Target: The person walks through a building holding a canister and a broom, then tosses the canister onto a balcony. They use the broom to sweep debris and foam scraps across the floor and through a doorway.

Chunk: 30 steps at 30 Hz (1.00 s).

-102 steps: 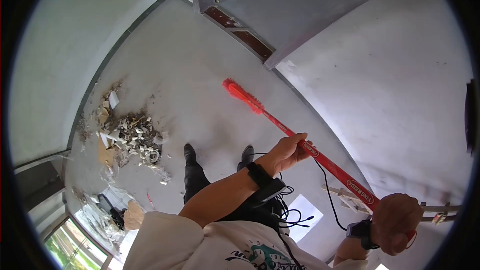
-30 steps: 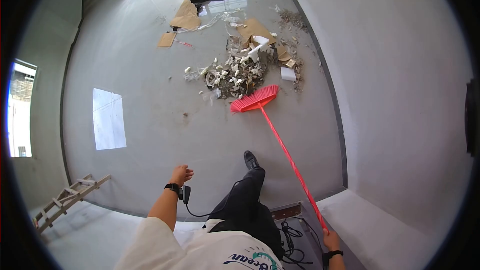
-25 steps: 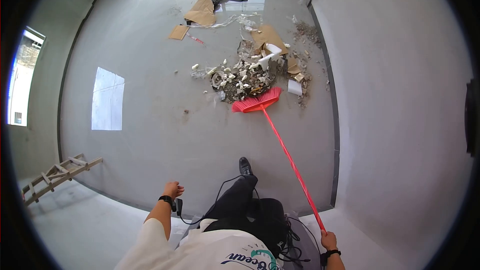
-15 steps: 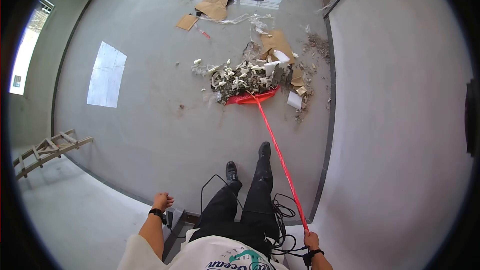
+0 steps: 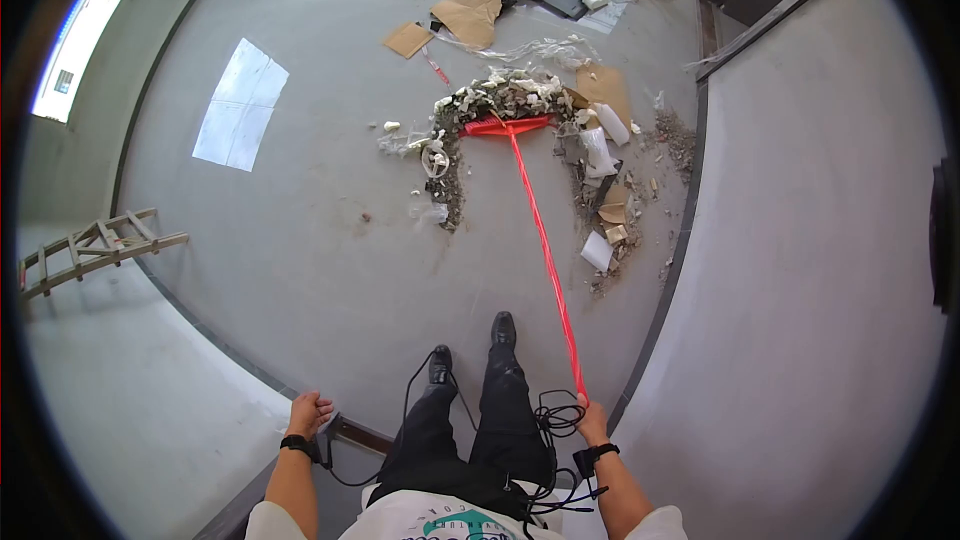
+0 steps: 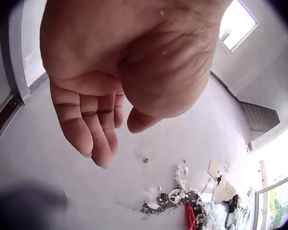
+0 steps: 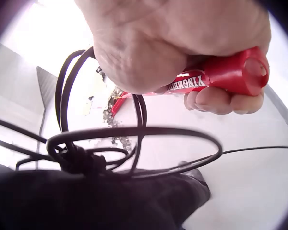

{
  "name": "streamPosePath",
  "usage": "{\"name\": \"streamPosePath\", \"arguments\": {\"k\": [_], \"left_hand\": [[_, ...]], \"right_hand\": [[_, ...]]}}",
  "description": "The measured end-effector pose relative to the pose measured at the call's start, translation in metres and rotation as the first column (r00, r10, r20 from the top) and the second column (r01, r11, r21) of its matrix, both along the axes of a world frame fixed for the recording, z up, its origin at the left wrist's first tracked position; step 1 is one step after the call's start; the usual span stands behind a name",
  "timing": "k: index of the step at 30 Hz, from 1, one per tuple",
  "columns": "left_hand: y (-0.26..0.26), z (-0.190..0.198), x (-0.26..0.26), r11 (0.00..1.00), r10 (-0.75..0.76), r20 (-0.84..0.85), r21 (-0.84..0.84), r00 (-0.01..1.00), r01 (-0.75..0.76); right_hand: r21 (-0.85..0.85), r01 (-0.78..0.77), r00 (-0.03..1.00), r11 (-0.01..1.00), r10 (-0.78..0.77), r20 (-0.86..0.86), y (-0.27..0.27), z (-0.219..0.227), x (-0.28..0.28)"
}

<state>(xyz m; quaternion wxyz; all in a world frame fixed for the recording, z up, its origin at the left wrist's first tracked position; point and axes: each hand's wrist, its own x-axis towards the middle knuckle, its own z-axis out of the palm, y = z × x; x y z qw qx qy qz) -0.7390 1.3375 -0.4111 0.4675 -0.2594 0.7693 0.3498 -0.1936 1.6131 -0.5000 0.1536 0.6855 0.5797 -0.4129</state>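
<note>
My right hand (image 5: 592,422) grips the top end of a red broom (image 5: 540,230). In the right wrist view, fingers curl round the broom's handle (image 7: 230,72), whose capped end sticks out of the fist. Far ahead on the floor, the red broom head (image 5: 505,127) lies against a heap of rubbish (image 5: 500,95), which bends round it in an arch. White scraps, grit and plastic make up much of that heap. My left hand (image 5: 312,412) hangs out to the side, holding nothing; the left wrist view shows its fingers (image 6: 101,139) loosely bent.
Cardboard (image 5: 470,12) and clear plastic lie beyond the heap. A white foam block (image 5: 597,251) and grit lie near the right wall (image 5: 800,240). A wooden ladder (image 5: 100,252) leans at left. Looped black cables (image 5: 560,415) hang by my right leg.
Both hands held the broom in the air at first; the left has since let go. The broom head has pushed forward into the heap, leaving swept floor behind it and debris along both sides.
</note>
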Motion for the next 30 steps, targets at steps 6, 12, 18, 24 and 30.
{"name": "streamPosePath", "arguments": {"k": [6,12,18,24,30], "left_hand": [[-0.063,0.038,0.050,0.968,0.252,-0.025,-0.008,0.967,-0.252],[-0.121,0.077,0.131,0.870,0.474,-0.112,-0.097,0.873,-0.484],[-0.162,0.101,0.161,0.805,0.554,-0.154,-0.153,0.818,-0.574],[-0.195,0.087,0.159,0.755,0.627,-0.152,-0.125,0.764,-0.644],[-0.228,0.053,0.107,0.787,0.614,-0.026,-0.045,0.789,-0.615]], "right_hand": [[0.012,0.003,1.000,1.000,-0.003,-0.001,0.184,-0.048,-0.102],[0.079,0.113,0.982,0.990,-0.099,-0.163,0.343,-0.043,-0.272],[-0.157,0.081,0.865,0.984,-0.148,-0.480,0.498,0.054,-0.416],[-0.263,0.092,0.859,0.960,-0.210,-0.467,0.474,0.192,-0.359],[-0.211,0.096,0.876,0.973,-0.183,-0.447,0.354,0.163,-0.312]]}}
